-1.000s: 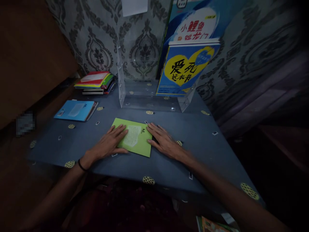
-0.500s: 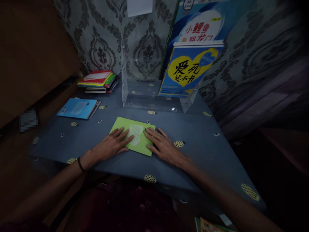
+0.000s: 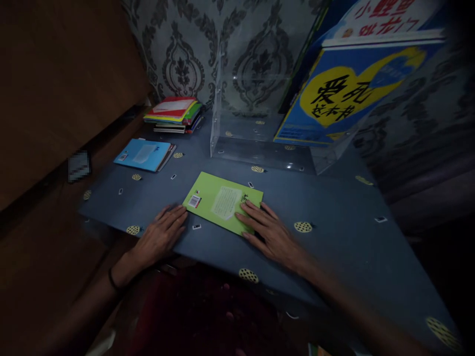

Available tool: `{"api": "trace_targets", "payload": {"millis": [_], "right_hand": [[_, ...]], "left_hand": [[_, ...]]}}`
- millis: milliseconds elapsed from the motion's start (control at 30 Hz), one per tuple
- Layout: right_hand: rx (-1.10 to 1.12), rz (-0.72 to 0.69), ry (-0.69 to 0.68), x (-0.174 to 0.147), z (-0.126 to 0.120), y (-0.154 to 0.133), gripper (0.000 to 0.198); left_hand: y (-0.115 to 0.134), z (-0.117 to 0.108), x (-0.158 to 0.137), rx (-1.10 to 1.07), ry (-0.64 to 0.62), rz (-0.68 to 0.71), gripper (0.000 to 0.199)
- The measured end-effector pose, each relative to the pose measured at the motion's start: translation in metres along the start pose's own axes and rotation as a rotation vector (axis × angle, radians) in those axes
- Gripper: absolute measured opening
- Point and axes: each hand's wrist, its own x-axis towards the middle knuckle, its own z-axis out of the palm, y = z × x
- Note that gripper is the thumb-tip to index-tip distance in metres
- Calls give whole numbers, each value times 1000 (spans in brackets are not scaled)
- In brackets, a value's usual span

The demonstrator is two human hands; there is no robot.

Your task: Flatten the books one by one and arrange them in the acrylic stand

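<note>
On the table (image 3: 334,212), whose blue-grey cover is dotted with yellow pineapples, the green book (image 3: 208,190) lies flat near the front edge, back cover up. Beyond it, before the patterned wall (image 3: 183,71), sits a clear stand (image 3: 260,157); at its right side leans a yellow-heart book (image 3: 334,99), hiding the lower part of a rear book (image 3: 389,17) with red lettering. Off to the left lie a blue book (image 3: 143,154) and, farther back, a mixed stack (image 3: 172,116). The right hand (image 3: 272,235) rests on the green book's right end, covering its near corner, fingers slightly spread and gripping nothing. The left hand (image 3: 161,232) lies with fingers nearly straight and close together, holding nothing, tips at the near left corner; whether they touch it, I cannot tell. Half a second ago that hand lay over the cover; it has drawn off leftward, baring the barcode (image 3: 194,201). The right hand has stayed on its end, while the whole view has shifted leftward.
</note>
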Motion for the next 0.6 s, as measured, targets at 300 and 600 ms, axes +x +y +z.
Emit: {"api": "trace_targets", "payload": {"millis": [300, 600], "right_hand": [[9, 27, -14, 1, -4, -3, 45], [180, 123, -13, 2, -8, -1, 49]], "left_hand": [[-30, 14, 71, -56, -122, -40, 40], [-33, 29, 141, -7, -207, -62, 38]]}}
